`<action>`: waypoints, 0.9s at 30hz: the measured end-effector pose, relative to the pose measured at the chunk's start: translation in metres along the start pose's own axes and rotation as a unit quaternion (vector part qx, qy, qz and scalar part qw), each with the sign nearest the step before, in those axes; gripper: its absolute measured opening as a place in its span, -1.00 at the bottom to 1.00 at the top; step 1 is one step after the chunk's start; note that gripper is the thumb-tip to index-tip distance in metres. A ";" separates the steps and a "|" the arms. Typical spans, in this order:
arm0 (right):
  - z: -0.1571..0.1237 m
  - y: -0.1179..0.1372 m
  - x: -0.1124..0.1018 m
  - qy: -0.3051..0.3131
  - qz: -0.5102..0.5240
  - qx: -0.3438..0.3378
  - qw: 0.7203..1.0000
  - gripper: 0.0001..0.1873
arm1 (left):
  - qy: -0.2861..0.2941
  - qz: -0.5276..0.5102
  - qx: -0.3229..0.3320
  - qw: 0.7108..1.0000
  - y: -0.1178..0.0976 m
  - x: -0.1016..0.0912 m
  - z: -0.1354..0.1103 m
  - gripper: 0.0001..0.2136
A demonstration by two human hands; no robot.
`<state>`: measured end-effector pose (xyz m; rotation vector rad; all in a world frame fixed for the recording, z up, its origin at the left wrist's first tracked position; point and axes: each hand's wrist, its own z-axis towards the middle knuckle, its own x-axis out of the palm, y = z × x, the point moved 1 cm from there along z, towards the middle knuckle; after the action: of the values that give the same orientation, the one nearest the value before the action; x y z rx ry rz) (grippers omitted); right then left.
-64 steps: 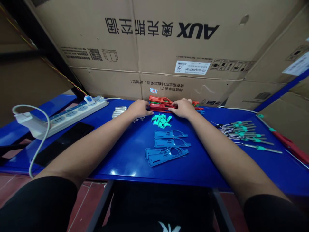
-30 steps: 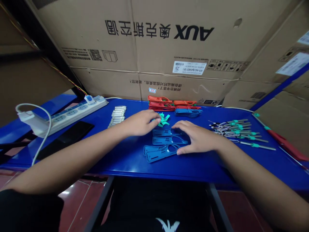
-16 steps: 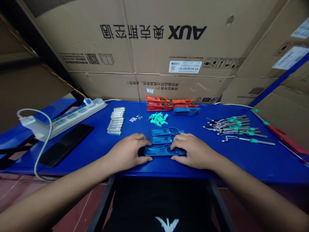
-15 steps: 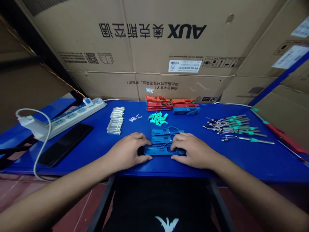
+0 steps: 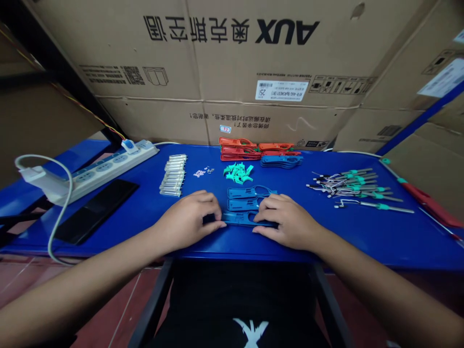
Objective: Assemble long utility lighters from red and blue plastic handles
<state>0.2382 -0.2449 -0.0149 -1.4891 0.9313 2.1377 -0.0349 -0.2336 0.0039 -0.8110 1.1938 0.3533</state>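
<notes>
A long blue plastic shell with a loop-shaped opening (image 5: 239, 219) lies crosswise near the table's front edge. My left hand (image 5: 190, 217) is closed at its left end, thumb below and fingers above. Round the right end, the fingers and thumb of my right hand (image 5: 288, 223) are closed and cover part of it. Two more blue shells, a middle one (image 5: 239, 205) and a far one (image 5: 241, 192), lie parallel just beyond. The middle one's right end is partly hidden by my right hand. Behind them is a heap of small green plastic pieces (image 5: 238, 172).
Red and orange shells (image 5: 239, 153) and stacked blue shells (image 5: 281, 161) stand against the cardboard box (image 5: 224, 82). Clear tube-like parts (image 5: 173, 176) and tiny pieces (image 5: 199, 172) lie left; metal rods with wires (image 5: 357, 183) right. A power strip (image 5: 105, 169) and black phone (image 5: 97, 210) sit far left.
The view has tilted slightly, so most things sit a little higher in the picture. The nearest shell appears tipped more edge-on between my hands, which stay at its ends.
</notes>
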 end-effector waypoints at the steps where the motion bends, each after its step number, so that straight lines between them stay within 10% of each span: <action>1: -0.001 0.000 0.000 0.002 0.002 0.001 1.000 -0.79 | 0.004 -0.001 0.001 1.000 0.000 0.001 0.000 -0.79; 8: -0.006 0.000 -0.004 -0.016 0.022 0.131 0.991 -0.64 | 0.041 0.017 -0.062 0.997 0.004 0.001 0.006 -0.40; 27: -0.015 0.003 -0.003 0.009 0.020 0.157 0.987 -0.81 | 0.063 0.023 -0.058 0.996 0.005 -0.001 0.010 -0.61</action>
<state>0.2477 -0.2570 -0.0150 -1.3440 1.2476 1.8974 -0.0320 -0.2230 0.0040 -0.9174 1.3212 0.4170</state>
